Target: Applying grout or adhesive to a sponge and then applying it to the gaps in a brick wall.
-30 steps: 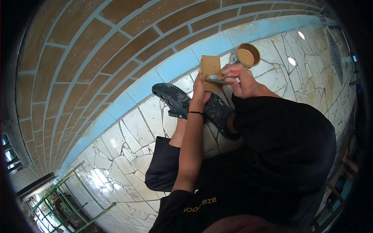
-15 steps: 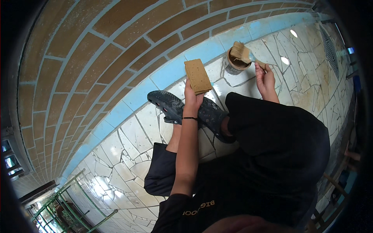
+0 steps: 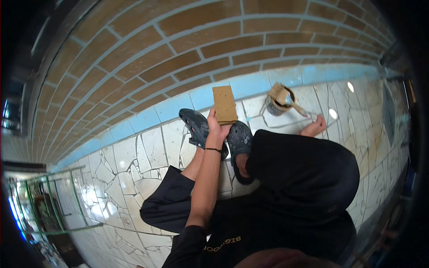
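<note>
While the left hand (image 3: 219,131) grasps a brown block (image 3: 225,105), a brush (image 3: 289,101) lies near the curled fingers (image 3: 320,120) of the right hand (image 3: 317,126).

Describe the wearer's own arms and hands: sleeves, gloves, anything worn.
The left arm has a short black sleeve, a dark beaded-looking bracelet and an ungloved left hand. The right hand is ungloved too; black clothing hides most of that arm.
</note>
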{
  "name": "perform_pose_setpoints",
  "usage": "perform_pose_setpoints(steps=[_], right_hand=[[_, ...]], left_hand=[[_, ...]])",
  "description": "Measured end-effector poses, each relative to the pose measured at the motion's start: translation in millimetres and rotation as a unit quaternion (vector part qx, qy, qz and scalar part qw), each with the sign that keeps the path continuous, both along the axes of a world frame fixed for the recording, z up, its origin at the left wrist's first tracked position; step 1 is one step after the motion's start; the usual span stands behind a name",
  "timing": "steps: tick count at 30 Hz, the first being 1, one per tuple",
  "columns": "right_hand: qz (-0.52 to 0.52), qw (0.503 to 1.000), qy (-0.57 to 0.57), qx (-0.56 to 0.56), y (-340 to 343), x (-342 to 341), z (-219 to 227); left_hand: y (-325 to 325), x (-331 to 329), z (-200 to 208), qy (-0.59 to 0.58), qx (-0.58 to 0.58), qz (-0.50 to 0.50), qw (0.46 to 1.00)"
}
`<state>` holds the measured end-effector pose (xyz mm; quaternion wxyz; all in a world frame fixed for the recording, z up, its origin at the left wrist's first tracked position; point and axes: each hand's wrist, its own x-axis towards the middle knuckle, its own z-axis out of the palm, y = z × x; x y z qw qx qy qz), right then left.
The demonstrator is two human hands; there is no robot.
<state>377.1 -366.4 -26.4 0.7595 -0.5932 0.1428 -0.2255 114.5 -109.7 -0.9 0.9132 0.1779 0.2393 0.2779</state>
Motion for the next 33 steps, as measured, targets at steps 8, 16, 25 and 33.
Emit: perform_pose_setpoints(steps=[8,16,25,33], right_hand=[[0.216,0.964,-0.151,0.024,-11.3,-6.1,28.3],[0.312,0.934,-0.132,0.114,9.2,-52.1,98.4],[0.405,0.862,-0.264,0.154,-4.2,-91.7,168.7],[0.377,0.868,-0.309,0.098,-15.4,-90.4,191.2]], left_hand=[[1.2,-54.1,105.9,-0.027,0.099,0.125,0.987],[20.3,-79.2,271.3,-0.041,0.377,0.223,0.898],[-8.1,-111.8,385.6,-0.177,0.505,0.222,0.816],[-8.0,-113.5,404.6,0.105,0.673,0.447,0.579]])
